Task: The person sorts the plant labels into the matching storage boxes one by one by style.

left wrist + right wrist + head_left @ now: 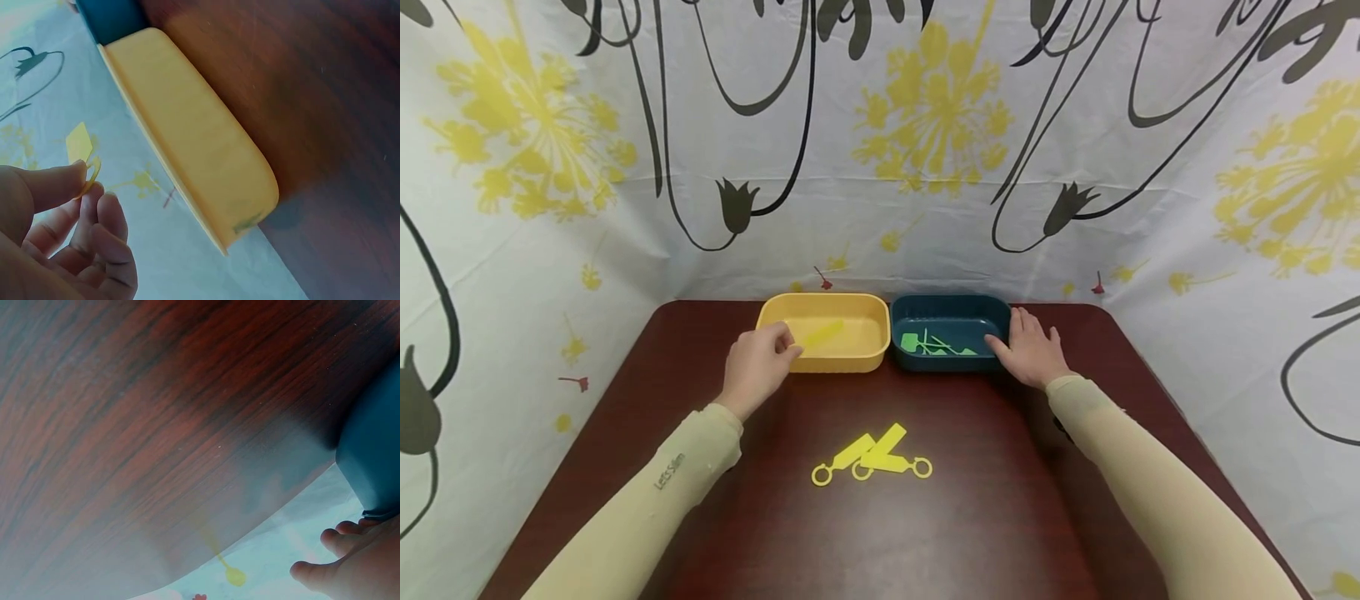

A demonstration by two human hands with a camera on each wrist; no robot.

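Note:
My left hand (pixel 760 362) pinches the ring end of a flat yellow tag (pixel 79 144) between thumb and fingertips, at the left side of the yellow bin (pixel 874 364). In the head view the tag's strip reaches over the inside of that bin. My right hand (pixel 1033 350) rests with spread, fairly straight fingers at the right rim of the dark blue bin (pixel 951 364). Several thin light-green pieces (pixel 912 342) lie inside the blue bin. Nearer to me, three yellow ring-ended tags (pixel 887 463) overlap on the table.
Both bins stand side by side near the far edge of the dark reddish-brown table (pixel 880 542). A white cloth (pixel 865 233) printed with yellow and dark flowers hangs behind and at both sides.

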